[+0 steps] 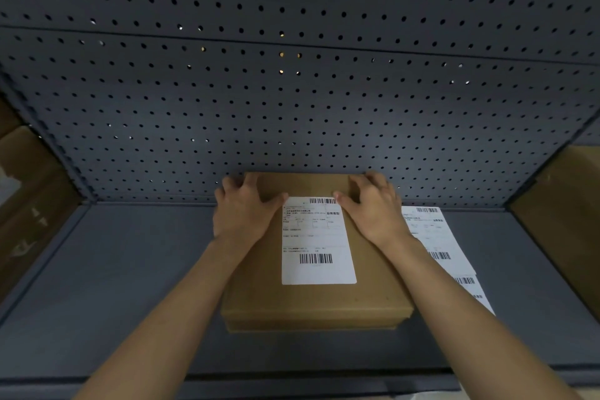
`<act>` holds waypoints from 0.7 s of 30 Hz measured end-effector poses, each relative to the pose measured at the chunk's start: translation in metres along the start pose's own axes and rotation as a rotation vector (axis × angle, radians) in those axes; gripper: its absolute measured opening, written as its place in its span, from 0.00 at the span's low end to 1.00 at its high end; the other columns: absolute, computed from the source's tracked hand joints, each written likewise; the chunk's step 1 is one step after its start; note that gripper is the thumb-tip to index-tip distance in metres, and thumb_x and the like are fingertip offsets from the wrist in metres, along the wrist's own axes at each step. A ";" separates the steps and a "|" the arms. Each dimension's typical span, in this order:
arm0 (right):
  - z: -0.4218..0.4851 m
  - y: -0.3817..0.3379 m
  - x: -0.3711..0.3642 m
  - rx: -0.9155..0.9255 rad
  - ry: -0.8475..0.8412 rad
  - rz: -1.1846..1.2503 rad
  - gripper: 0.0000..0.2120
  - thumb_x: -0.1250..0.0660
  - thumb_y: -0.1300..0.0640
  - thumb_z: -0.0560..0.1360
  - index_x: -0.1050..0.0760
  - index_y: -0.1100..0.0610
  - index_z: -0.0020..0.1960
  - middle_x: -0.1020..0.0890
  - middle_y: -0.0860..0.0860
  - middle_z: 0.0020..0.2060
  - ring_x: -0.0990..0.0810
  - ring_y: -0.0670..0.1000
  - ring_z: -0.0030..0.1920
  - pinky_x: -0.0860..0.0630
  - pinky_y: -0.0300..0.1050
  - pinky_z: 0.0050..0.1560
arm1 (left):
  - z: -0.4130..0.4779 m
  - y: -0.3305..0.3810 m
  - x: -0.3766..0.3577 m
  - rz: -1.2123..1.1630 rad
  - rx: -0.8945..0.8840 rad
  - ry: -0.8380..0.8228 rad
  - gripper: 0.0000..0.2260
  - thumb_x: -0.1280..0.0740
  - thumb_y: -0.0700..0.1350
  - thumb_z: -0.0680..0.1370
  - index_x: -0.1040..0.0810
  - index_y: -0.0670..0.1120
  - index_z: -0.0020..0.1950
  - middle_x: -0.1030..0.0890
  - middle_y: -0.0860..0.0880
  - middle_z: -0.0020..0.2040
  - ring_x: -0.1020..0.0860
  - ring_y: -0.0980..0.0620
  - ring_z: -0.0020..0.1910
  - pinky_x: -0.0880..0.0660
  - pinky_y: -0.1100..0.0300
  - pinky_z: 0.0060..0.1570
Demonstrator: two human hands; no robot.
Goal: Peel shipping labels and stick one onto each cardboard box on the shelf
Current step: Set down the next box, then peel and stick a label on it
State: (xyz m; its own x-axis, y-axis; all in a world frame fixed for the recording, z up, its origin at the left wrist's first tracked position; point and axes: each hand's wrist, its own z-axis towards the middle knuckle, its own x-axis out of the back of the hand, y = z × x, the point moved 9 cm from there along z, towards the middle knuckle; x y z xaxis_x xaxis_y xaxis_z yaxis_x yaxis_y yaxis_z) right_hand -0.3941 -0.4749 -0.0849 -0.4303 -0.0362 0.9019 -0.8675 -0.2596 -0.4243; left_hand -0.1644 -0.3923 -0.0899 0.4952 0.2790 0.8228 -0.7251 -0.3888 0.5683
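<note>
Cardboard box is lying flat at the middle of the dark grey shelf, its far edge sitting close to the perforated back panel. A white shipping label bearing two barcodes is lying on the top face of the box, slightly right of the centre line, its edges appearing flat against the cardboard. The person is reaching in with both bare arms. The left hand is resting on the far left corner of the box, fingers spread and reaching the far edge, thumb pointing inward and meeting the label's upper left corner. The right hand is mirroring this on the far right part of the top face, fingers spread toward the far edge, thumb touching the label's upper right corner beside the top barcode. Neither hand is closing round anything; both are lying spread on the cardboard, and whether the fingertips are hooking over the far edge cannot be told. A strip of further labels is lying on the shelf just beside the right side of the box, partly hidden by the right forearm. Another brown box is showing at the left edge of view and a third box at the right edge, both well apart from the central one.
</note>
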 end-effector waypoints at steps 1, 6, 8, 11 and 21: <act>0.000 0.000 0.000 0.007 -0.005 0.003 0.28 0.38 0.39 0.78 0.31 0.54 0.72 0.34 0.57 0.72 0.36 0.62 0.71 0.41 0.57 0.72 | 0.000 0.000 -0.001 -0.011 -0.002 -0.007 0.33 0.33 0.65 0.74 0.33 0.50 0.73 0.35 0.40 0.69 0.38 0.37 0.70 0.31 0.38 0.62; -0.019 -0.023 0.016 0.248 0.052 0.039 0.25 0.43 0.39 0.80 0.29 0.52 0.72 0.32 0.53 0.73 0.38 0.56 0.74 0.43 0.55 0.74 | -0.004 -0.007 0.000 -0.149 -0.042 -0.032 0.33 0.33 0.58 0.77 0.44 0.51 0.77 0.33 0.39 0.70 0.32 0.37 0.68 0.29 0.37 0.63; -0.041 -0.046 0.018 0.486 -0.010 0.043 0.26 0.45 0.39 0.81 0.27 0.52 0.71 0.31 0.52 0.73 0.38 0.52 0.76 0.42 0.56 0.75 | -0.009 -0.012 0.002 -0.222 -0.047 -0.040 0.32 0.33 0.55 0.78 0.43 0.51 0.77 0.31 0.41 0.68 0.29 0.39 0.66 0.28 0.42 0.62; -0.082 -0.072 0.012 0.824 -0.123 -0.031 0.23 0.46 0.43 0.83 0.26 0.53 0.71 0.29 0.50 0.73 0.39 0.49 0.77 0.42 0.51 0.77 | -0.019 -0.019 -0.001 -0.319 -0.017 -0.095 0.25 0.32 0.54 0.78 0.37 0.50 0.71 0.28 0.45 0.64 0.26 0.45 0.60 0.27 0.50 0.55; -0.144 -0.059 -0.013 1.041 -0.340 -0.275 0.35 0.51 0.34 0.81 0.41 0.58 0.78 0.43 0.51 0.79 0.50 0.47 0.79 0.44 0.53 0.77 | -0.033 -0.033 -0.017 -0.482 0.051 -0.150 0.19 0.32 0.56 0.78 0.30 0.49 0.65 0.22 0.52 0.57 0.23 0.52 0.53 0.30 0.65 0.41</act>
State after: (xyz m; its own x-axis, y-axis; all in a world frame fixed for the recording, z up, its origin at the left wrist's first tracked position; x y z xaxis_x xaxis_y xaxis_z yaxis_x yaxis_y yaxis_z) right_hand -0.3739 -0.3199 -0.0830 -0.0282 -0.0732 0.9969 -0.2237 -0.9716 -0.0776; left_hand -0.1650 -0.3549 -0.1235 0.8339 0.3091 0.4573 -0.3751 -0.2905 0.8803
